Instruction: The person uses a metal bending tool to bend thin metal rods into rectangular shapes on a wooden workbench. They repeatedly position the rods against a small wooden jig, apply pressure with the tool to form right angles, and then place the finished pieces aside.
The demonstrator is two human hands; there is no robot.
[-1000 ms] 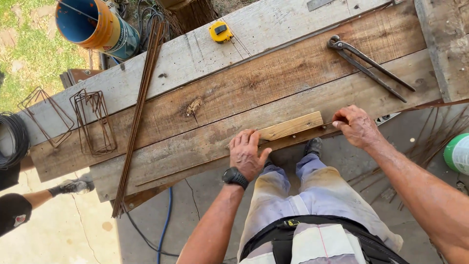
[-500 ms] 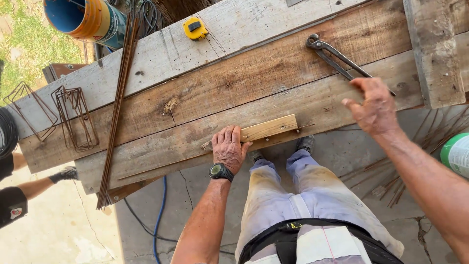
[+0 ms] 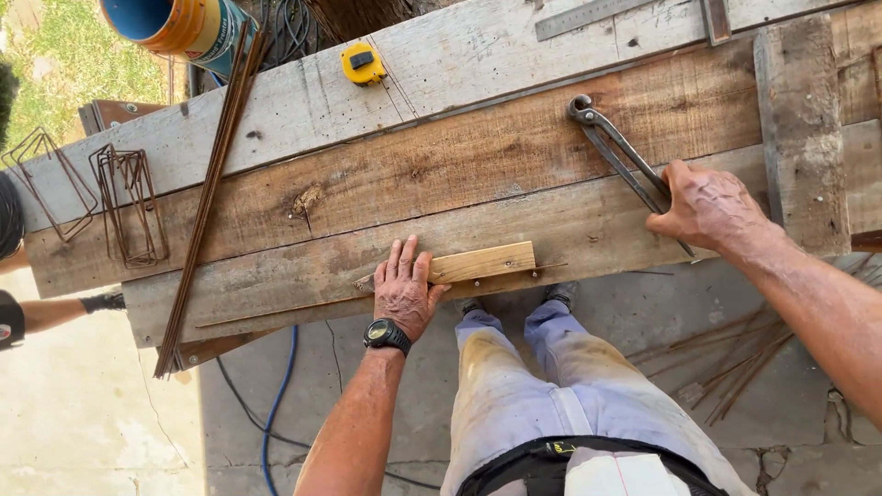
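Head view: left hand lay flat at lower centre of frame, fingers spread, palm pressed on the left end of a small pale rectangular wood block sitting on the near plank of the rough weathered plank workbench. Black wristwatch on that wrist. Right hand, centre right, was curled shut round the handles of long dark steel pincers; the jaws pointed to upper left, lying on the planks w/ the head well apart from the block. Upper centre: yellow tape measure on the far plank. Left side: bundle of thin rusty steel rods ran diagonally across the bench, w/ bent wire stirrups beside them. Blue-lined yellow bucket at upper left.
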